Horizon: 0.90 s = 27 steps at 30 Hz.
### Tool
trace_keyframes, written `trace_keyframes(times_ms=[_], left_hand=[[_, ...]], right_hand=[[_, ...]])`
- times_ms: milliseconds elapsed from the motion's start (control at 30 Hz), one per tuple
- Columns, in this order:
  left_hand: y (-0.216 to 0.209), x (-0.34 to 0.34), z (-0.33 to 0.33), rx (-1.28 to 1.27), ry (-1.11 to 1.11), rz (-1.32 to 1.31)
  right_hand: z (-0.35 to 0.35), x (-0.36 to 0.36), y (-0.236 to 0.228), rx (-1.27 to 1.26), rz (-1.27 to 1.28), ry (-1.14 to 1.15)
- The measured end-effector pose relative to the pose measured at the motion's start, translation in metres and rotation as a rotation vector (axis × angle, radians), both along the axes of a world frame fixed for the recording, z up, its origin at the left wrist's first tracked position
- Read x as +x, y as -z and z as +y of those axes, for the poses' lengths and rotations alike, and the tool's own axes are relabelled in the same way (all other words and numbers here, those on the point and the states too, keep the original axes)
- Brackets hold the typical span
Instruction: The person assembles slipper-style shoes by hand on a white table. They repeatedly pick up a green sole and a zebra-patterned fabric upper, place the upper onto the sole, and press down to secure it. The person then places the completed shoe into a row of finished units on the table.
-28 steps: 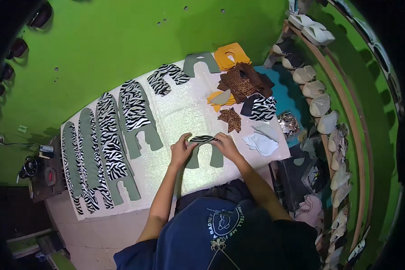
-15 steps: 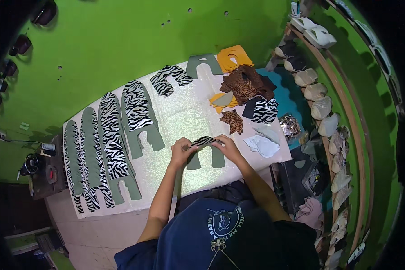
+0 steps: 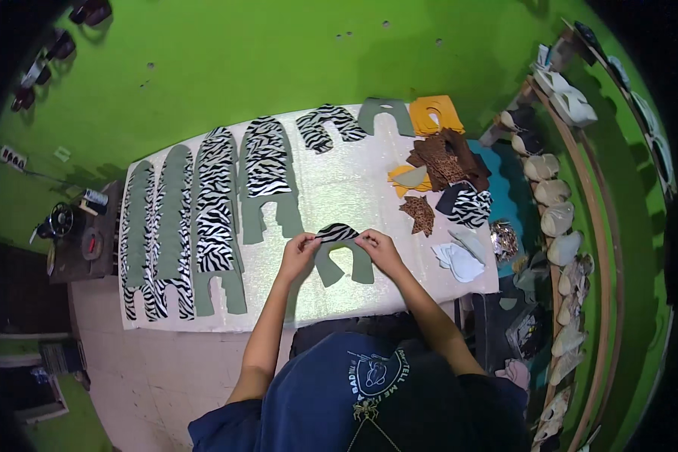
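Observation:
In front of me, over the near part of the table, is a sage-green U-shaped cut piece [image 3: 361,268] with its two legs toward me. A small curved zebra-print strip [image 3: 338,233] lies along its far, rounded edge. My left hand [image 3: 297,256] pinches the left end of the strip, and my right hand [image 3: 378,253] pinches the right end. Whether the fingers also grip the green layer is unclear. Overlapping zebra and green pieces [image 3: 268,162] lie in a column just beyond my left hand. White cut pieces [image 3: 458,260] rest to the right of my right hand.
More overlapping columns [image 3: 215,196] cover the table's left side. A zebra arch [image 3: 330,126], a green arch [image 3: 386,113], yellow pieces [image 3: 433,113] and brown pieces [image 3: 441,160] lie farther back. Shoe forms [image 3: 554,215] line a rack on the right. A dark fan [image 3: 62,220] stands left.
My view has shifted, so the table sits differently in the picture. The zebra strip now lies flatter and shows more of its printed face, still pinched at both ends.

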<state>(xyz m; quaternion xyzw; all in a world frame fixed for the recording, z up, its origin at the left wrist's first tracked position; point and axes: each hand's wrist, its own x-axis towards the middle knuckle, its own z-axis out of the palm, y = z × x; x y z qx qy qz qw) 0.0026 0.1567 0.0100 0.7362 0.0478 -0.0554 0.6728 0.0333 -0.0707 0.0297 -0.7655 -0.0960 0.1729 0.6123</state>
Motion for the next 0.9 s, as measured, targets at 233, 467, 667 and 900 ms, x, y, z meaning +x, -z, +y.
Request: trace_keyframes(times_ms=[233,467,667,900], left_hand=[[0.004,-0.023,0.042,-0.057,-0.152,-0.031],[0.007,-0.036,0.085,-0.028,-0.317,-0.115],[0.0,-0.03,0.11,0.087,-0.293,-0.106],[0.001,-0.011,0.129,0.155,-0.299,-0.11]], right_hand=[[0.048,0.001,0.002,0.083,0.059,-0.121],[0.098,0.003,-0.007,-0.009,-0.019,-0.255],[0.123,0.01,-0.002,0.014,-0.025,-0.305],[0.134,0.03,-0.005,-0.098,-0.087,-0.369]])
